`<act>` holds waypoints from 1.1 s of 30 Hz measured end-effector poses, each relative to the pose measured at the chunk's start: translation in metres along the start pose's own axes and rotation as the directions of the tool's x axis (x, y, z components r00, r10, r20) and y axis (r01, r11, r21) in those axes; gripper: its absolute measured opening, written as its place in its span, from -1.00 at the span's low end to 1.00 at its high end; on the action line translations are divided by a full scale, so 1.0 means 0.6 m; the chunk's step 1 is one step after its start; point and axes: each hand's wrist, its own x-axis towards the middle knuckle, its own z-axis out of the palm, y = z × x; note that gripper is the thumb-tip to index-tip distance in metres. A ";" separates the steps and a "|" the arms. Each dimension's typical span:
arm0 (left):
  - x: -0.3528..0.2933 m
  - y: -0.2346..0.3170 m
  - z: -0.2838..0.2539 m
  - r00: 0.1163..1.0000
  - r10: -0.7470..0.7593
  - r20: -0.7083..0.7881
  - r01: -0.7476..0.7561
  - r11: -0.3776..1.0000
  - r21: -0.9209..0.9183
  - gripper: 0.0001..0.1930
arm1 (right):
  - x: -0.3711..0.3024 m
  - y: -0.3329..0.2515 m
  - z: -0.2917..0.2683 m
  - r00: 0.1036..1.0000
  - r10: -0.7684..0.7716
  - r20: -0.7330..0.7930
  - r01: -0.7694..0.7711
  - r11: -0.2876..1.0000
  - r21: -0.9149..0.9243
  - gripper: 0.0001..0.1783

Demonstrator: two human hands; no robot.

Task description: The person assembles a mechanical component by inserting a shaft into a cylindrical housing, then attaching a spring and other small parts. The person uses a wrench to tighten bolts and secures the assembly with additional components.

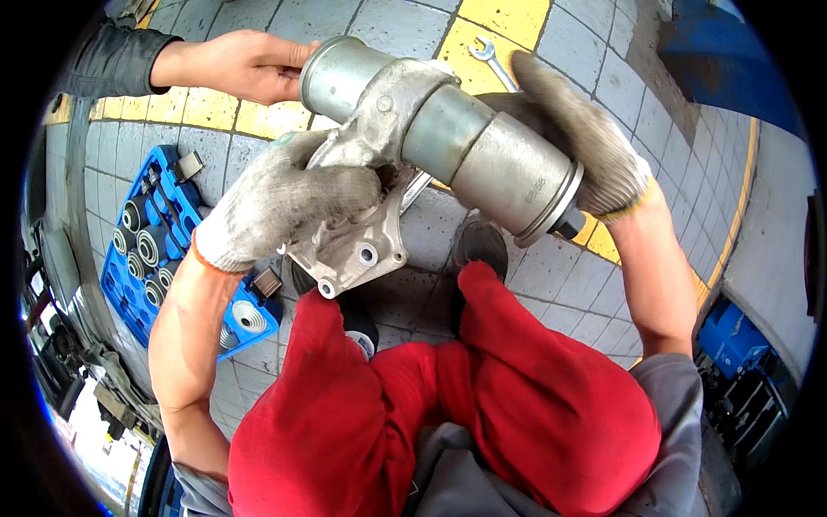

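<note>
A cast metal bracket (345, 263) with bolt holes surrounds a row of steel sleeves in front of me. My gloved left hand (293, 194) is closed on the bracket's left side. On the right, a wide steel press sleeve (512, 177) ends in a flange with a dark bolt end (568, 224). My gloved right hand (573, 129) curves around the far side of that sleeve, its fingertips partly hidden. Another person's bare hand (263, 67) holds the steel cup (345, 73) at the assembly's left end. A shiny metal bar (415, 189) shows beneath the bracket.
An open-ended wrench (491, 59) appears beyond my right hand, partly covered. To the left, an open blue tool case (159, 164) holds several round sleeves. Yellow lines (482, 39) cross the grey tiled floor (396, 30). Blue equipment (732, 65) stands at upper right.
</note>
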 end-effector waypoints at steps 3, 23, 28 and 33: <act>-0.002 -0.001 0.002 0.999 0.050 0.015 -0.048 0.994 -0.100 -0.44 | -0.020 -0.002 -0.014 0.771 -0.613 0.171 0.470 0.367 -0.802 -0.51; 0.049 -0.024 0.038 0.960 0.149 -0.236 -0.187 0.972 -0.144 -0.60 | 0.029 0.068 -0.043 0.796 -0.604 -0.035 0.220 0.343 -0.913 -0.58; 0.043 -0.024 0.032 0.956 0.101 -0.274 -0.138 0.984 -0.117 -0.59 | 0.046 0.084 -0.068 0.615 -0.768 0.180 0.469 0.173 -0.866 -0.82; 0.054 -0.026 0.022 0.954 0.117 -0.275 -0.127 0.992 -0.019 -0.59 | 0.034 0.067 -0.048 0.922 -0.353 -0.161 0.200 0.788 -0.583 -0.40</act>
